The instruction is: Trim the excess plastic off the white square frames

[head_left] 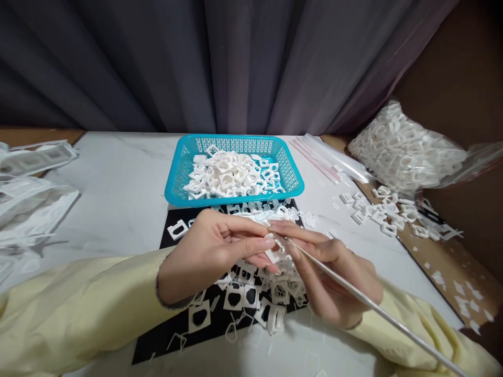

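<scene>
White and small, an openwork frame (274,256) sits pinched between the thumb and fingers of the left hand (218,246), which are closed on its near edge. The right hand (348,262) is closed round a thin pale rod (377,305), held like a pen, with its tip at the frame's opening; whether it touches the rim is too small to tell. The rod's long shaft slants back from the grip, toward the near right. Both wrists come out of pale yellow sleeves (86,303).

Directly beneath the grip, more white frames (280,285) lie heaped on a black mat (157,341), with thin loops and slivers (231,332) scattered nearer the body. Just beyond the grip stands a blue basket (220,202), piled with similar pieces (231,175). To its right lie flat clear bags (334,157) with red lines.

Farther right of the grip, a bulging clear bag (408,146) of white pieces rests behind a loose cluster (389,209). Well left, crumpled clear packaging (35,209) lies on the marbled white tabletop (121,173). Grey curtain (243,63) hangs behind everything.
</scene>
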Motion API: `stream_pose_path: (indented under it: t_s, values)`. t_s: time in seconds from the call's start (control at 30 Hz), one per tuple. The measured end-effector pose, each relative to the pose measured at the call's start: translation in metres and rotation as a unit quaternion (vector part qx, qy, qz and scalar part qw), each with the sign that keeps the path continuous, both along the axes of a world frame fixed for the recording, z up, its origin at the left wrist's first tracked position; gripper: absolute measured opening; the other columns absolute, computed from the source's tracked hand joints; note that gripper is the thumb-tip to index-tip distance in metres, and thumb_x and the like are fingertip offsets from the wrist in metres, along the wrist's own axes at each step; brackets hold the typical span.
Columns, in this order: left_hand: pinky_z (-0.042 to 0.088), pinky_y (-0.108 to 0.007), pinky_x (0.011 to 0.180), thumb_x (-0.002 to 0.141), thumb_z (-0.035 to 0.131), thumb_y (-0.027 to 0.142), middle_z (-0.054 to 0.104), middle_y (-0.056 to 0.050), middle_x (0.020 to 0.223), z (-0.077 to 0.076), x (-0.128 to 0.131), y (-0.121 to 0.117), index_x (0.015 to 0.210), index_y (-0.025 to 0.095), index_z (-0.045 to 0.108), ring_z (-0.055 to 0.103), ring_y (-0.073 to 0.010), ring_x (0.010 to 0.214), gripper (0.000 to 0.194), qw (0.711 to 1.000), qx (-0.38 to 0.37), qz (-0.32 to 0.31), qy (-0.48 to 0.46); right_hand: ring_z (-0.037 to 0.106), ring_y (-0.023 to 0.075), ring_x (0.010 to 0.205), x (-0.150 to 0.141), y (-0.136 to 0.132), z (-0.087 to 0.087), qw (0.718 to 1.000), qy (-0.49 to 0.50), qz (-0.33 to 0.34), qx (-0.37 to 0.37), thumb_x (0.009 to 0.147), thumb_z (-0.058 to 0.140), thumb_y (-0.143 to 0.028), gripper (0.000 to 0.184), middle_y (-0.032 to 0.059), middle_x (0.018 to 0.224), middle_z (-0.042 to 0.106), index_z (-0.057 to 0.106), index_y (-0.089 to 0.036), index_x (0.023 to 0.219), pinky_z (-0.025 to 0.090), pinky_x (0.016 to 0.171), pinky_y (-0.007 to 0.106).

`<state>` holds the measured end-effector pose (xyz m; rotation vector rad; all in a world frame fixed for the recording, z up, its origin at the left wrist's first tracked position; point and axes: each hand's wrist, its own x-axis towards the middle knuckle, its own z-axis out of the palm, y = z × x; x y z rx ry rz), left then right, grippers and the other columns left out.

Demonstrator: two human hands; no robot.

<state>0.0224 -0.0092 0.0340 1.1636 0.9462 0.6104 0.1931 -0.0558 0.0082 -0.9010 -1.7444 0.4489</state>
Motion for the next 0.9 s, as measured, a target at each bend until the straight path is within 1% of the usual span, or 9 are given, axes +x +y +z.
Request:
stream_pose_path:
  t_s: [0.07, 0.17, 0.33, 0.43, 0.57, 0.6, 0.67, 0.77, 0.9]
  values:
    - [0.057, -0.016, 0.059, 0.071, 0.069, 0.019, 0.074, 0.002, 0.064, 0.001, 0.0, 0.001, 0.073, 0.02, 0.075, 0.071, -0.0154, 0.059, 0.007, 1.0, 0.009, 0.003, 0.002, 0.064, 0.0234, 0.1, 0.002, 0.0, -0.002, 1.0, 0.013, 0.009, 0.0, 0.077, 0.054, 0.0, 0.02, 0.0104, 0.107, 0.068, 0.053, -0.018, 0.085, 0.058, 0.083, 0.042]
    - [0.057, -0.016, 0.057, 0.071, 0.069, 0.017, 0.073, 0.001, 0.062, 0.002, 0.0, 0.002, 0.078, 0.021, 0.076, 0.071, -0.0157, 0.059, 0.01, 1.0, 0.015, 0.006, -0.003, 0.065, 0.0237, 0.1, 0.002, 0.001, -0.004, 0.999, 0.026, 0.013, 0.017, 0.076, 0.056, -0.001, 0.02, 0.0096, 0.107, 0.068, 0.056, -0.018, 0.087, 0.058, 0.084, 0.044]
    - [0.059, -0.02, 0.057, 0.07, 0.07, 0.018, 0.074, 0.0, 0.063, -0.001, 0.0, 0.002, 0.08, 0.019, 0.076, 0.071, -0.0174, 0.058, 0.012, 1.0, 0.019, 0.014, 0.001, 0.066, 0.0229, 0.095, -0.002, 0.002, -0.005, 0.999, 0.02, -0.019, 0.036, 0.077, 0.056, -0.004, 0.02, 0.0063, 0.101, 0.07, 0.058, -0.021, 0.087, 0.06, 0.08, 0.041]
    - [0.059, -0.02, 0.058, 0.069, 0.07, 0.019, 0.074, 0.0, 0.063, -0.003, -0.001, 0.002, 0.08, 0.019, 0.076, 0.071, -0.0181, 0.06, 0.012, 1.0, 0.008, 0.016, 0.002, 0.067, 0.0227, 0.095, 0.0, 0.004, 0.0, 0.998, -0.009, -0.007, 0.057, 0.075, 0.056, -0.003, 0.022, 0.0079, 0.099, 0.071, 0.058, -0.02, 0.089, 0.061, 0.078, 0.039]
    - [0.058, -0.017, 0.059, 0.07, 0.07, 0.018, 0.074, 0.002, 0.066, -0.003, 0.0, 0.002, 0.078, 0.021, 0.076, 0.071, -0.0166, 0.061, 0.01, 1.0, -0.004, 0.016, -0.008, 0.066, 0.0227, 0.097, 0.004, 0.006, 0.01, 0.997, -0.075, 0.021, 0.03, 0.071, 0.057, 0.003, 0.027, 0.0124, 0.102, 0.069, 0.058, -0.018, 0.086, 0.059, 0.083, 0.039]
    - [0.058, -0.017, 0.059, 0.071, 0.07, 0.018, 0.074, 0.002, 0.065, -0.003, 0.0, 0.002, 0.077, 0.021, 0.076, 0.071, -0.0163, 0.061, 0.009, 1.0, -0.004, 0.014, -0.009, 0.066, 0.0226, 0.097, 0.005, 0.006, 0.012, 0.996, -0.084, 0.023, 0.024, 0.071, 0.057, 0.003, 0.027, 0.0121, 0.103, 0.069, 0.058, -0.019, 0.086, 0.059, 0.083, 0.039]
    - [0.058, -0.017, 0.059, 0.072, 0.069, 0.019, 0.074, 0.002, 0.063, -0.002, 0.0, 0.002, 0.076, 0.02, 0.075, 0.071, -0.0163, 0.061, 0.008, 1.0, -0.003, 0.009, -0.002, 0.066, 0.0222, 0.096, 0.006, 0.006, 0.014, 0.996, -0.076, 0.018, 0.036, 0.073, 0.056, 0.0, 0.025, 0.0098, 0.102, 0.07, 0.057, -0.02, 0.086, 0.06, 0.08, 0.037]
    - [0.058, -0.019, 0.059, 0.072, 0.069, 0.021, 0.074, 0.0, 0.063, -0.001, -0.001, 0.003, 0.074, 0.018, 0.075, 0.071, -0.0173, 0.061, 0.007, 1.0, -0.004, 0.001, 0.011, 0.066, 0.0219, 0.096, 0.006, 0.006, 0.015, 0.997, -0.067, 0.018, 0.024, 0.076, 0.055, -0.002, 0.024, 0.0071, 0.101, 0.07, 0.057, -0.023, 0.087, 0.06, 0.08, 0.037]
    - [0.058, -0.019, 0.059, 0.072, 0.069, 0.022, 0.074, 0.0, 0.064, -0.001, -0.001, 0.003, 0.073, 0.018, 0.074, 0.071, -0.0174, 0.06, 0.006, 1.0, -0.01, -0.001, 0.007, 0.065, 0.0213, 0.099, 0.007, 0.005, 0.014, 0.996, -0.084, 0.022, 0.016, 0.076, 0.054, -0.001, 0.025, 0.0078, 0.101, 0.07, 0.056, -0.022, 0.088, 0.06, 0.081, 0.036]
